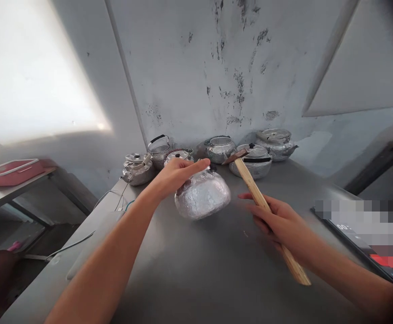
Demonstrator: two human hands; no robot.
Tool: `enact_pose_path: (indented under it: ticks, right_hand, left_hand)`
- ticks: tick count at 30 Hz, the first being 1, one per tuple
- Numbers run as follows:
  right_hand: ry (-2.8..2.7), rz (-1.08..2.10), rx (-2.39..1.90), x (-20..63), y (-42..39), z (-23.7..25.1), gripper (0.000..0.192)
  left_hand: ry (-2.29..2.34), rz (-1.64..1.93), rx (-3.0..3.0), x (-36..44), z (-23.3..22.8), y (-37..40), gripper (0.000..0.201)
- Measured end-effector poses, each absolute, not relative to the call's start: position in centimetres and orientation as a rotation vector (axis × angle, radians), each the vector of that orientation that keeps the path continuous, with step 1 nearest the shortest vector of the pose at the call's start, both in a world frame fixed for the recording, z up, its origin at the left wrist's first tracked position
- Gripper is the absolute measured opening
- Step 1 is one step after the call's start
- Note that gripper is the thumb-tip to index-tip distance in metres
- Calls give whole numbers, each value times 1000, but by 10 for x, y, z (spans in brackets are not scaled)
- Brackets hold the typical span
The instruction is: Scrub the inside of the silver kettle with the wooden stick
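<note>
In my left hand point(179, 175) is a dented silver metal kettle point(203, 195), tilted and gripped at its top, with my thumb stretched along the upper edge. My fingers on its far side are partly hidden. My right hand point(275, 216) is wrapped round the pale wooden handle of a hammer point(253, 184), to the right of the kettle. The hammer's brownish head points up and left, apart from the held kettle, and overlaps a lidded kettle point(255, 168) behind it in the view.
Several other metal kettles stand at the table's back, among them a spouted one point(137, 168) and a large one point(277, 144). A dark-framed screen point(348, 234) lies at right. Cables point(78, 243) run along the left edge of the grey table point(196, 274). A pink tray point(12, 173) sits on a side table.
</note>
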State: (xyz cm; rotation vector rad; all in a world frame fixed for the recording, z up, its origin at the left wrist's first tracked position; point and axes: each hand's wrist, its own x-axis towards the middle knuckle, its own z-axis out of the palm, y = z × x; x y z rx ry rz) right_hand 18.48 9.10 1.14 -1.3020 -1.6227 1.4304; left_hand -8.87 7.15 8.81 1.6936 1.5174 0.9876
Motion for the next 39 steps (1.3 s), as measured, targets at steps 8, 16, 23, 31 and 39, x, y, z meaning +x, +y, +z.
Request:
enact_pose_path:
  ticks: [8, 16, 23, 31, 39]
  right_hand:
    - [-1609, 1443, -1314, 185, 90, 15, 56]
    - [-1598, 1453, -1310, 186, 89, 14, 54]
    - [-1581, 1452, -1309, 186, 90, 15, 54]
    - [-1585, 1441, -1340, 185, 89, 14, 54]
    - [-1593, 1409, -1386, 186, 89, 17, 60]
  left_hand:
    - [1694, 907, 1742, -94, 86, 75, 52]
    - [1606, 897, 1801, -98, 84, 75, 63]
    - [1521, 1006, 1896, -92, 77, 79, 36]
    - [1613, 960, 1993, -91, 65, 85, 61]
    - [1701, 886, 2114, -96, 88, 77, 39]
